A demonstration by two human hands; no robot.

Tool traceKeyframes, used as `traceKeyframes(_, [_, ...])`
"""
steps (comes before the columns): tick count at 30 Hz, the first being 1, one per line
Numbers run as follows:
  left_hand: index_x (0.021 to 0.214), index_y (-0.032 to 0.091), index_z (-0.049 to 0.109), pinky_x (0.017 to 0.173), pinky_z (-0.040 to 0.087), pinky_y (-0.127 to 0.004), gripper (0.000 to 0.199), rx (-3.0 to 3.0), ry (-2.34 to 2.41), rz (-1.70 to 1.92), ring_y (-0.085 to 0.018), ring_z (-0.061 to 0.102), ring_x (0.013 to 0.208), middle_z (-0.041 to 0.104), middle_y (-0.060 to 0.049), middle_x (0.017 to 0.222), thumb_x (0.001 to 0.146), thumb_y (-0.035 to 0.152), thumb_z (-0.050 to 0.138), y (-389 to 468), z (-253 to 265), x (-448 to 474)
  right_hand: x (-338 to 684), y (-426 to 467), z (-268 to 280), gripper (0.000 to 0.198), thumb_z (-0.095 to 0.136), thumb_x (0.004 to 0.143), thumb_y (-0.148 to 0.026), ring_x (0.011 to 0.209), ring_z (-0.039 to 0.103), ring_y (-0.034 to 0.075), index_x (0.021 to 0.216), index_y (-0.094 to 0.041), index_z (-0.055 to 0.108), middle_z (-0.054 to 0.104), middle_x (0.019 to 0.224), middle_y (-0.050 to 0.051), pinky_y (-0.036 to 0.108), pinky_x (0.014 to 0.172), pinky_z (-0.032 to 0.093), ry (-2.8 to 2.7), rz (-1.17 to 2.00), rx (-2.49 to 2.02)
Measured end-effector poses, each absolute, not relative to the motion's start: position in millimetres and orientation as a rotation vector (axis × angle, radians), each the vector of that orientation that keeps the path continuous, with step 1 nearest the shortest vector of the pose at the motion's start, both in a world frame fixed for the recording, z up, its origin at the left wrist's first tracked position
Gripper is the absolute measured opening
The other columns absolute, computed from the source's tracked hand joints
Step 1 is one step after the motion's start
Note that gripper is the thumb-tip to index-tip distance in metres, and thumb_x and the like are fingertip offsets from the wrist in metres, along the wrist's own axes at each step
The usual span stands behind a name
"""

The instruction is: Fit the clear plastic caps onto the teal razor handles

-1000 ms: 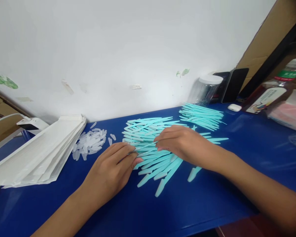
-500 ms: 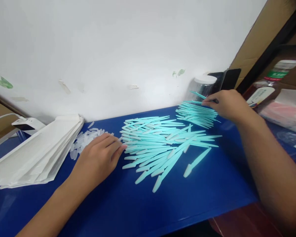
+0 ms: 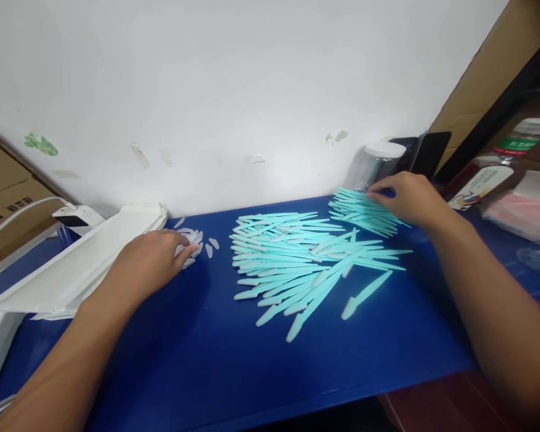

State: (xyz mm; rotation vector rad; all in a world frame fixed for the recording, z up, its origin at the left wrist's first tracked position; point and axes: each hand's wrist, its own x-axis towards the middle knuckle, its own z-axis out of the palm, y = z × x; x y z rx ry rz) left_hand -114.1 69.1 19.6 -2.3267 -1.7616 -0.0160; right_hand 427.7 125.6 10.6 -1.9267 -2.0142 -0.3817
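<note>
My left hand reaches over a small heap of translucent plastic caps, thumb and fingers a little apart at its edge; its other fingertips are hidden. In the middle of the table lies a wide spread of mint-green eyebrow razors with pale caps on their blade ends, mostly pointing left. One capped razor lies apart at the right front. At the back right, my right hand pinches at the top of a second pile of thin green razors, thumb and forefinger closed at one razor's end.
White paper sleeves lie stacked at the left, beside a white device with a cable. A lidded clear jar and dark phone-like slabs stand against the wall. A bottle and a pink-and-white package are at the right.
My left hand has moved left from the capped razors to the cap heap. My right hand has lowered onto the back pile; the raised razor near it no longer shows. The view has shifted slightly left.
</note>
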Motion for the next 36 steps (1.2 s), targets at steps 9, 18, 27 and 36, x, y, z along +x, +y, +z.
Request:
traceKeyframes(9, [0.134,0.026,0.073,0.073,0.055,-0.044,0.051,-2.221,-1.760,0.119,-0.041,0.076,0.103,0.078,-0.011,0.130,0.096,0.006,0.046,65,25,-112,413,120,17,0.028,0.066,0.100,-0.030,0.093,0.070,0.024,0.107,-0.011,0.086,0.083,0.104,0.015,0.033,0.080,0.045,-2.032,-0.284,-1.826])
traceKeyframes(18, [0.123,0.022,0.076,0.080,0.058,-0.047,0.034,-2.200,-1.647,-0.119,-0.040,0.073,0.110,0.076,-0.011,0.131,0.107,0.029,0.046,63,24,-109,388,111,21,0.029,0.066,0.100,-0.034,0.088,0.073,0.025,0.103,-0.013,0.085,0.083,0.103,0.014,0.033,0.078,0.050,-2.015,-0.192,-1.701])
traceKeyframes(27, [0.124,0.018,0.076,0.110,0.054,-0.050,0.041,-2.727,-1.180,-0.467,-0.030,0.067,0.125,0.076,-0.012,0.128,0.107,0.024,0.039,66,-3,-77,313,84,5,0.025,0.069,0.097,-0.042,0.101,0.073,0.028,0.108,-0.025,0.083,0.082,0.106,0.007,0.041,0.088,0.055,-2.387,0.333,-1.129])
traceKeyframes(36, [0.122,0.020,0.076,0.101,0.059,-0.052,0.040,-2.618,-1.345,-0.296,-0.033,0.072,0.113,0.077,-0.014,0.124,0.109,0.038,0.042,72,-16,-80,300,79,2,0.023,0.065,0.101,-0.038,0.102,0.070,0.030,0.108,-0.023,0.080,0.080,0.103,0.010,0.046,0.087,0.055,-2.397,0.407,-1.079])
